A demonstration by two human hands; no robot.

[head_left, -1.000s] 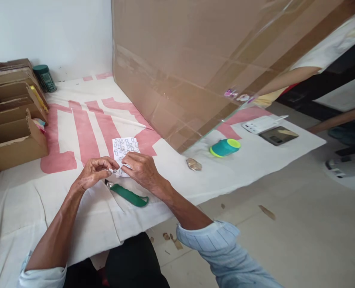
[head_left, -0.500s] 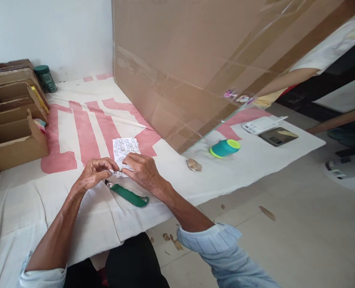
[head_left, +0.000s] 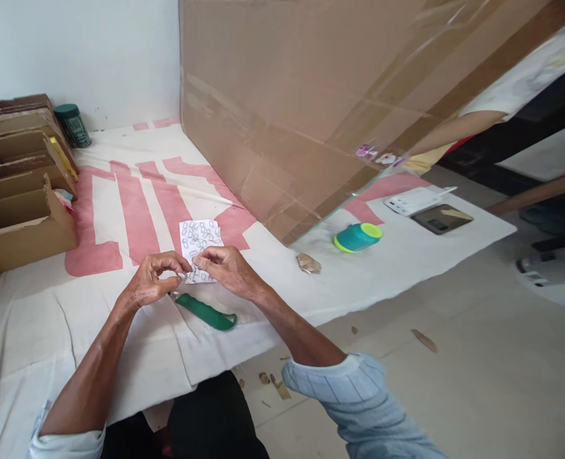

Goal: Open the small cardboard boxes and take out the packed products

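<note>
My left hand is closed in a pinch at the lower left of a white paper that carries many small dark rectangular outlines. Something tiny sits between its fingertips, too small to name. Facing it, my right hand bends over the paper's right side, thumb and fingers pressed together; what they hold, if anything, is hidden. Just below the hands lies a green-handled knife, its metal end partly covered by my left hand.
Cardboard boxes and a dark green jar stand left. A large cardboard panel rises behind. To the right are a brown lump, a teal-and-yellow container, a phone and a white power strip. Another person's arm reaches in.
My right hand has shifted slightly up and away from the left fingertips, which stay near the paper's lower left edge. The paper and knife lie where they were.
</note>
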